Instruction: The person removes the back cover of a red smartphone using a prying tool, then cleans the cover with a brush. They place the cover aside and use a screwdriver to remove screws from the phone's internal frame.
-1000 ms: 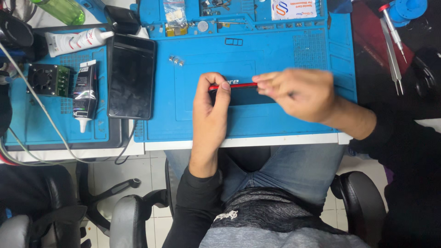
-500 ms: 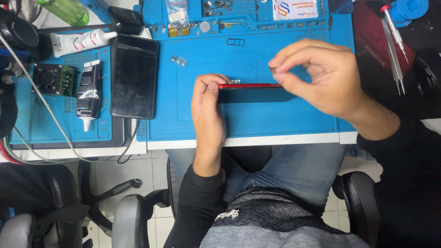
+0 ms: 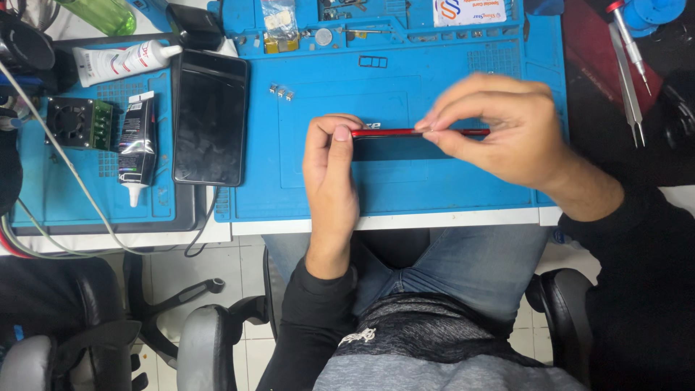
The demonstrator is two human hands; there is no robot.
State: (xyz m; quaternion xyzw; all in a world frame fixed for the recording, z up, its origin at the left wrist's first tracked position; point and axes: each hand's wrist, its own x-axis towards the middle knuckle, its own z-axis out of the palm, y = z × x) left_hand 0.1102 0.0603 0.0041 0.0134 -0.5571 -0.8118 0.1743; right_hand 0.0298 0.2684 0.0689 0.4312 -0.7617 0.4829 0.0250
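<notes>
The red phone point(image 3: 394, 133) is standing on its long edge over the middle of the blue mat point(image 3: 405, 188), seen edge-on; the left hand point(image 3: 331, 170) is gripping its left end while the right hand point(image 3: 499, 127) is pinching its upper edge between thumb and fingertips, so the work looks to be at the stage of pressing or seating that edge. Going further along the seam is calling for a steady brace and light, even pinching, I judge. The right palm is hiding the phone's far end, and its faces are not showing, unlike the black phone point(image 3: 210, 119) lying flat at the left.
</notes>
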